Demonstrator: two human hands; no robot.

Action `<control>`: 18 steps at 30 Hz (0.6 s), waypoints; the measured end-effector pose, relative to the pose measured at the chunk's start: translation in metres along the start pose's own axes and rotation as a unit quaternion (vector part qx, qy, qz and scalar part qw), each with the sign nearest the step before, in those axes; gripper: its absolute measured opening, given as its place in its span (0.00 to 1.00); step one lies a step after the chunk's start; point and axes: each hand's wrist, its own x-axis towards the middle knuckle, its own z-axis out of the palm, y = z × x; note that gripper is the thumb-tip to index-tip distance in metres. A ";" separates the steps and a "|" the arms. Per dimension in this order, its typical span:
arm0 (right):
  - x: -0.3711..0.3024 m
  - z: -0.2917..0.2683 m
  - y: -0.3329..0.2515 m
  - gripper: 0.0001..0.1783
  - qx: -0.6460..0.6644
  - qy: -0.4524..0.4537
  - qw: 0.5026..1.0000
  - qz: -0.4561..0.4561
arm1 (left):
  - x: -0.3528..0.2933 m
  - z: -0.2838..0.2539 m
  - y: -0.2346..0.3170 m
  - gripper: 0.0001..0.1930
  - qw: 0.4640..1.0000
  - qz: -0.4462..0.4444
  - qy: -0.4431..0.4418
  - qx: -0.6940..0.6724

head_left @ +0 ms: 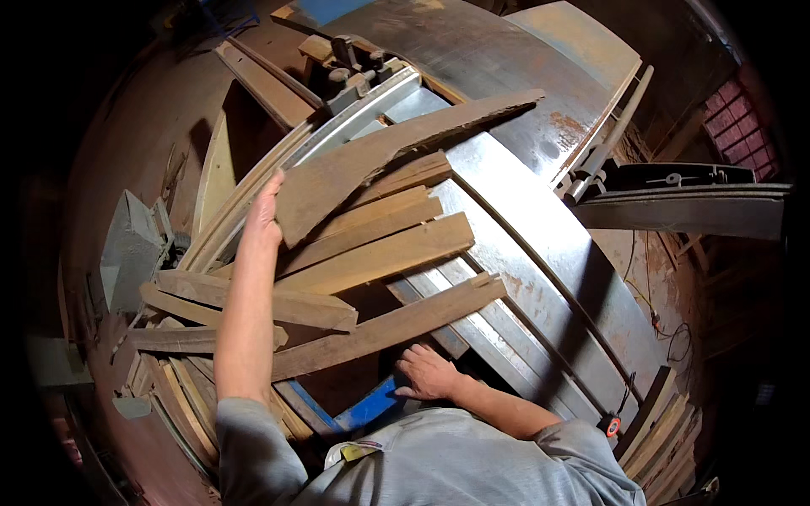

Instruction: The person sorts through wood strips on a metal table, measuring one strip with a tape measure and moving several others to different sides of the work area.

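A wide brown board (pixel 363 160) is slanting across the shiny metal worktop (pixel 515 190), its far tip pointing up and right. The left hand (pixel 268 209) is grasping its near end, the grip closing on the edge. Narrower planks (pixel 380 257) are lying just below it. Nearer the body, the right hand (pixel 426 373) is curling beside a blue bar (pixel 371 406); whether its grip is holding anything, I cannot tell. More boards (pixel 666 438) are standing at lower right.

watching from a distance through the head view, i can read no text, label, brand, number or sign anywhere.
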 end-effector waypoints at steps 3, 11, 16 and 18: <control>0.004 -0.010 -0.004 0.34 0.009 -0.033 0.999 0.012 | 0.034 0.002 -0.010 0.26 0.999 -0.012 0.046 0.000; 0.007 -0.008 -0.003 0.34 0.027 -0.033 0.999 0.014 | 0.095 0.026 -0.037 0.19 0.997 -0.059 0.011 -0.041; 0.011 -0.006 -0.003 0.32 0.049 -0.047 0.997 0.025 | 0.135 0.026 -0.054 0.20 0.988 -0.114 -0.009 -0.101; 0.011 -0.001 0.000 0.32 0.044 -0.025 0.999 0.017 | 0.137 0.038 -0.063 0.20 0.992 -0.084 0.008 -0.091</control>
